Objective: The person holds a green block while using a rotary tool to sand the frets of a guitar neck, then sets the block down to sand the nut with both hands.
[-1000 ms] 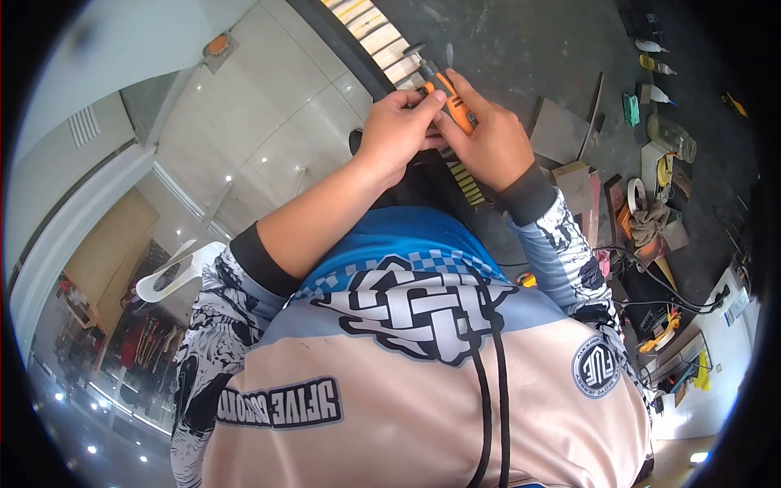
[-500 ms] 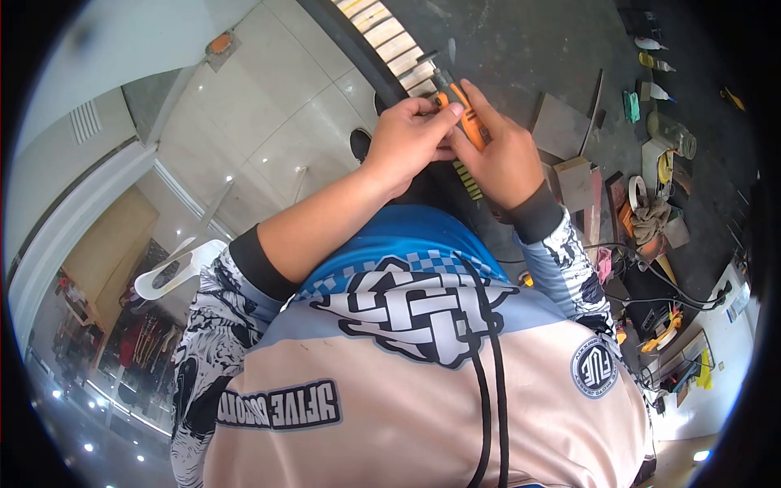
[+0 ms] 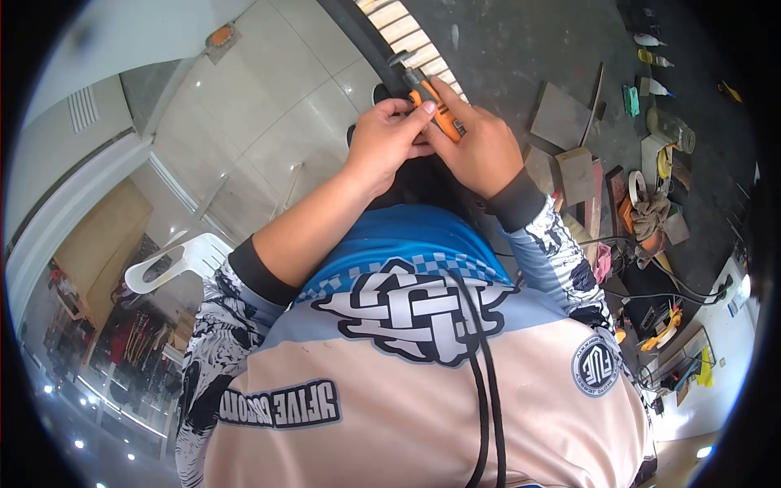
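Observation:
An orange and black rotary tool (image 3: 442, 119), with a dark disc at its tip, is held in front of my body. My right hand (image 3: 482, 146) wraps round its body from the right. The fingers of my left hand (image 3: 384, 140) pinch the tool's left side near its neck, thumb on top. Just beyond the disc lies a row of pale wooden strips (image 3: 407, 37) along the edge of the dark work surface (image 3: 504, 49).
Wood blocks (image 3: 575, 175), a square board (image 3: 560, 115), a glass jar (image 3: 674, 134), small bottles (image 3: 653, 59) and a cloth (image 3: 649, 213) lie on the right. Black cables (image 3: 659, 272) run nearby. A white plastic chair (image 3: 175, 262) stands at the left.
Both hands and the tool have moved left and slightly down, so the disc now sits by the left edge of the wooden strips. Both hands keep their hold.

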`<state>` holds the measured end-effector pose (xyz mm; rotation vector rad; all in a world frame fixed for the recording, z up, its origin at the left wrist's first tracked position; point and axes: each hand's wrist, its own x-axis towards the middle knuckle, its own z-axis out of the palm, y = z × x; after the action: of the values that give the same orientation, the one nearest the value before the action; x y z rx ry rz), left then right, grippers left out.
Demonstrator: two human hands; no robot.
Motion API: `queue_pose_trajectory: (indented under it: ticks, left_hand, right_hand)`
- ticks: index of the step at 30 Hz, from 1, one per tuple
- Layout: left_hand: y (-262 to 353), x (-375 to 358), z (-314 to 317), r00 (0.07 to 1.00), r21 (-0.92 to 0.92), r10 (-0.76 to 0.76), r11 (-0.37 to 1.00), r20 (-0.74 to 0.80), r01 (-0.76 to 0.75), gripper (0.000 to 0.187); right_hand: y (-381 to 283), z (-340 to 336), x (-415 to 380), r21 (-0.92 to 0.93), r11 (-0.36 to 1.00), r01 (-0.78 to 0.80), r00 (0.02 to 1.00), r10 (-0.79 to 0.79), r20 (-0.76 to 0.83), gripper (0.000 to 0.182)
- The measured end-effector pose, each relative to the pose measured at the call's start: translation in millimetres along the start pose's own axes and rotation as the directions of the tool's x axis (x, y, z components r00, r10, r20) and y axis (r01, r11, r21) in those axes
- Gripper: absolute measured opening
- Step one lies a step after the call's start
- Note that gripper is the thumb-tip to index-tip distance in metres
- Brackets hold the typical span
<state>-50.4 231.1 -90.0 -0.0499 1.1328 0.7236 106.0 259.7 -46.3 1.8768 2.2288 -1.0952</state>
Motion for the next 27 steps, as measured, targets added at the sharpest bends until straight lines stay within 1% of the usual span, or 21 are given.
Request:
queue_pose_trajectory:
  ticks: [5,6,11,27]
  left_hand:
    - [-4.9,0.1,0.8,1.000,-0.022,0.023,0.999,-0.022,-0.023,0.042]
    - [1.9,1.7,-3.8,1.000,-0.015,0.005,1.000,-0.026,-0.005,0.042]
    - [4.5,3.5,-7.4,0.999,0.015,-0.009,1.000,-0.036,0.009,0.040]
    - [6.6,3.7,-6.2,0.999,0.008,-0.019,1.000,-0.045,0.019,0.042]
  right_hand:
    - [0.6,-3.0,1.9,-0.014,1.000,-0.005,0.999,0.006,0.046,0.057]
    - [-5.3,-1.0,7.9,-0.016,1.000,-0.018,0.998,0.019,0.058,0.057]
    - [-8.4,1.7,10.1,-0.011,1.000,-0.028,0.998,0.029,0.064,0.057]
    - [-9.1,1.2,12.3,-0.003,0.999,-0.050,0.995,0.050,0.083,0.057]
